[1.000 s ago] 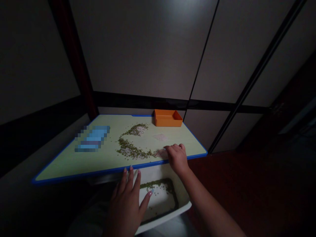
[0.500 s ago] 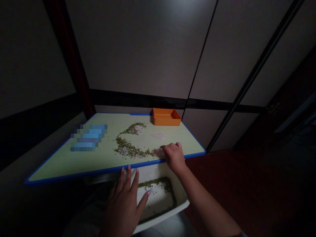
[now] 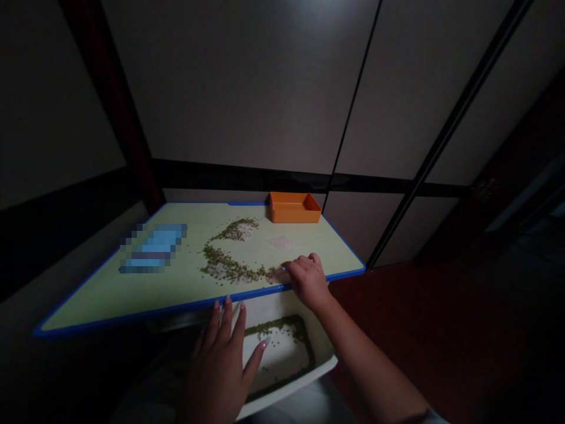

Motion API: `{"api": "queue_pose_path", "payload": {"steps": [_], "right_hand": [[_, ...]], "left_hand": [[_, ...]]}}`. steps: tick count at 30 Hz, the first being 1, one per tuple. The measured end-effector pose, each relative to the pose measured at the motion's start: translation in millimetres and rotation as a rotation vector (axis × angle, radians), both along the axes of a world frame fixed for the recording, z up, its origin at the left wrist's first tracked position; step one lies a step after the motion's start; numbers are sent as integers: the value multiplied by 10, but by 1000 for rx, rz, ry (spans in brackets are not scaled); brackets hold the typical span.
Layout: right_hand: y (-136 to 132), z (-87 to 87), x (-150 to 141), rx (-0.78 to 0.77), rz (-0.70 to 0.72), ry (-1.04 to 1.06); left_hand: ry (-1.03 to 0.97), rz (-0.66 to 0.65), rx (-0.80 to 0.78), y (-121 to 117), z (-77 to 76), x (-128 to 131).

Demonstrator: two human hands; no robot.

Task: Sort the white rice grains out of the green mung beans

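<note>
Green beans (image 3: 220, 259) lie mixed with pale grains across a light yellow-green tabletop (image 3: 150, 291) with a blue edge. My right hand (image 3: 309, 280) rests near the front edge, fingers curled at a small heap of pale grains (image 3: 279, 274); what is inside the fingers is hidden. Behind it is another thin patch of pale grains (image 3: 281, 242). My left hand (image 3: 223, 359) is open, its fingers spread, with the fingertips close to the table's front edge. Under that edge sits a white bin (image 3: 320, 353) with green beans along the sides of its floor.
An orange open box (image 3: 295, 214) stands at the back right of the tabletop. Toward the left lies a blurred-out blue item (image 3: 154, 248). Cabinet doors (image 3: 247, 88) rise right behind the table, and dark red floor (image 3: 379, 312) shows to the right.
The whole view has shifted slightly, so everything appears a little farther left. Both hands keep nearly the same pose and place at the table.
</note>
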State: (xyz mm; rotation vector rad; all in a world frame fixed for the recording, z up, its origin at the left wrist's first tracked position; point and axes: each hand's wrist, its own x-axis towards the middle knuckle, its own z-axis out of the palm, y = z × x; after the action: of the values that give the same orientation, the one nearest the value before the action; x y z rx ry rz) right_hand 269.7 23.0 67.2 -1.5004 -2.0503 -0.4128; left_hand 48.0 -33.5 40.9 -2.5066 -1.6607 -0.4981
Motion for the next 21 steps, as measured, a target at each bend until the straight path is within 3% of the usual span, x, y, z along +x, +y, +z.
{"api": "queue_pose_path", "payload": {"steps": [21], "right_hand": [[-7, 24, -46, 68, 124, -8]], "left_hand": [[-26, -12, 12, 6, -30, -7]]}}
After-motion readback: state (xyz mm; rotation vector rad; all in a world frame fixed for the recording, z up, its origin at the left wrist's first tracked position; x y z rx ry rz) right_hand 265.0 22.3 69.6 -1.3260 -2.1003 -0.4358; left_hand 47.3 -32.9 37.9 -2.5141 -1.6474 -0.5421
